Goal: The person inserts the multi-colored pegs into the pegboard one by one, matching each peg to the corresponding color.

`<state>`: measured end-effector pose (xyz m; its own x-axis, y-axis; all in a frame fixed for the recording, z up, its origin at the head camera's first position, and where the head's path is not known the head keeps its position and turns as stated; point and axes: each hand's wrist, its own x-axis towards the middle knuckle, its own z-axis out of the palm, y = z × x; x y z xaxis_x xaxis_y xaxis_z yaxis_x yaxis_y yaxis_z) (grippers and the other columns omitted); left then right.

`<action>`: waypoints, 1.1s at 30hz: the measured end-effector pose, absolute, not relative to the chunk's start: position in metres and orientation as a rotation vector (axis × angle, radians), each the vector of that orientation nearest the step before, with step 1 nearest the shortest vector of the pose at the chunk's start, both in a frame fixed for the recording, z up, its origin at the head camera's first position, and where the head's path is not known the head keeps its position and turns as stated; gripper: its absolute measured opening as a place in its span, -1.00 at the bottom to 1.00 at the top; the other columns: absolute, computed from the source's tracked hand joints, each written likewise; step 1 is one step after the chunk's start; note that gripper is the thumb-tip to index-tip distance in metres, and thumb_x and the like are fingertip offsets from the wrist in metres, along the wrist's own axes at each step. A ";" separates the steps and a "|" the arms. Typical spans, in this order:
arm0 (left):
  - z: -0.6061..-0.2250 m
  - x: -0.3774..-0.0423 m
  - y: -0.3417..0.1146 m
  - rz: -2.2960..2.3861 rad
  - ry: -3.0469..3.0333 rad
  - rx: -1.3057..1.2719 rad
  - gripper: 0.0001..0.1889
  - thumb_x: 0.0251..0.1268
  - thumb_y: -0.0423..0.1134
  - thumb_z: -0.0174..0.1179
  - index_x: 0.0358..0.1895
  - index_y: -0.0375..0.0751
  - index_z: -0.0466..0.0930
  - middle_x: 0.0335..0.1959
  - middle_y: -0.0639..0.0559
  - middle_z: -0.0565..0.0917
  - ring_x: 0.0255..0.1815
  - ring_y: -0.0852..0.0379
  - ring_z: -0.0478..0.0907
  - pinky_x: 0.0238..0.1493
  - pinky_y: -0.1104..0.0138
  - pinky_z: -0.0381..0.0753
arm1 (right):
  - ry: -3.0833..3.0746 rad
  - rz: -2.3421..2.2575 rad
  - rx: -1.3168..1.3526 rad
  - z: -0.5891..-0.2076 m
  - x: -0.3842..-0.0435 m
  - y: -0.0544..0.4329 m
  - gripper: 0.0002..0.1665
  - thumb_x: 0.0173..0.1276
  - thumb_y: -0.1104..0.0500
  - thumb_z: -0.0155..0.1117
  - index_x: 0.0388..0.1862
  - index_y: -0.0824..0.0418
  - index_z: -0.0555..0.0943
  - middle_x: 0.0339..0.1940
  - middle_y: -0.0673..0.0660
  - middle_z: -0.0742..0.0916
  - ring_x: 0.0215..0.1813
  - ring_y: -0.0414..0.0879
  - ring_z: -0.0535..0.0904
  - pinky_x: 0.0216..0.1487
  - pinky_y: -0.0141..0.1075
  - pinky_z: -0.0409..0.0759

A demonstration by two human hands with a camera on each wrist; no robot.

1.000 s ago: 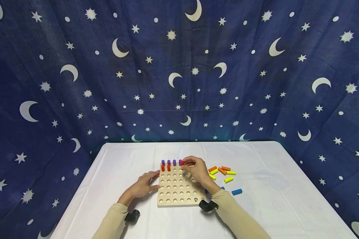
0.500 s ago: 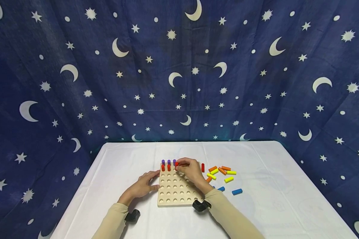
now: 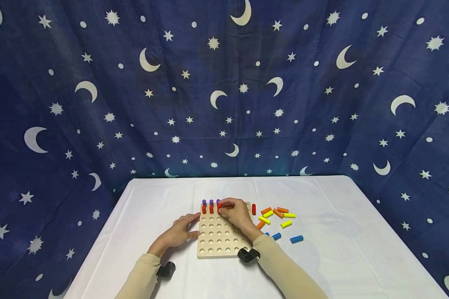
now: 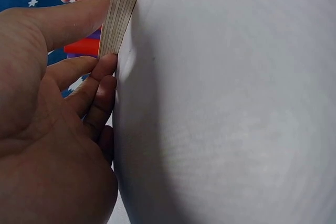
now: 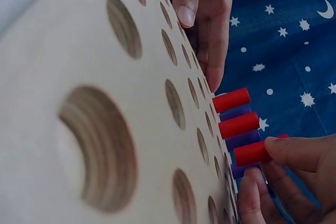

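A pale wooden pegboard (image 3: pixel 213 237) with rows of round holes lies on the table. My right hand (image 3: pixel 236 212) pinches a red peg (image 5: pixel 252 153) between thumb and fingers, at the third column of the second row. Whether its lower end sits in the hole, I cannot tell. Two red pegs (image 3: pixel 207 210) stand upright to its left, with purple pegs (image 3: pixel 207 203) in the row behind; my right hand hides part of that row. My left hand (image 3: pixel 177 232) rests against the board's left edge, thumb and fingertips touching its side (image 4: pixel 119 19).
Another red peg (image 3: pixel 253 209) lies at the board's right edge. Farther right are scattered orange pegs (image 3: pixel 278 213), yellow pegs (image 3: pixel 286 224) and blue pegs (image 3: pixel 296 239). A white cloth covers the table (image 3: pixel 329 265), and a dark star-patterned curtain (image 3: pixel 224 116) hangs behind.
My right hand has shifted left with the red peg, from near the fourth column to the third. A loose red peg at the right has come into view. My left hand stays put.
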<state>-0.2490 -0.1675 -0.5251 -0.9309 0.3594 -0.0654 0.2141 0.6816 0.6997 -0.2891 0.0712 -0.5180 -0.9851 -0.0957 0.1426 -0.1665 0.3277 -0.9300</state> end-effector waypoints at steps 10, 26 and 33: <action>-0.524 -0.249 -0.168 1.073 2.696 0.443 -0.29 0.22 -0.07 0.34 0.44 -0.05 0.34 0.38 -0.09 0.46 0.45 -0.18 0.26 0.49 -0.20 0.05 | -2.561 1.727 0.234 -0.517 -0.293 0.069 -0.76 0.15 0.36 0.41 -0.17 0.21 0.76 -0.29 0.14 0.81 -0.32 -0.19 0.66 -0.33 -0.41 0.63; -0.523 -0.248 -0.168 1.087 2.682 0.439 -0.28 0.21 -0.05 0.35 0.44 -0.04 0.34 0.37 -0.07 0.48 0.43 -0.16 0.29 0.48 -0.20 0.05 | -2.635 1.637 0.222 -0.519 -0.296 0.068 -0.80 0.12 0.32 0.48 -0.25 0.14 0.77 -0.32 0.07 0.82 -0.34 -0.23 0.66 -0.33 -0.40 0.63; -0.525 -0.248 -0.168 1.096 2.679 0.439 -0.28 0.20 -0.05 0.36 0.44 -0.03 0.34 0.37 -0.07 0.47 0.43 -0.16 0.28 0.48 -0.20 0.04 | -2.623 1.692 0.248 -0.516 -0.293 0.071 -0.77 0.12 0.34 0.46 -0.21 0.16 0.76 -0.31 0.09 0.81 -0.34 -0.22 0.66 -0.34 -0.40 0.64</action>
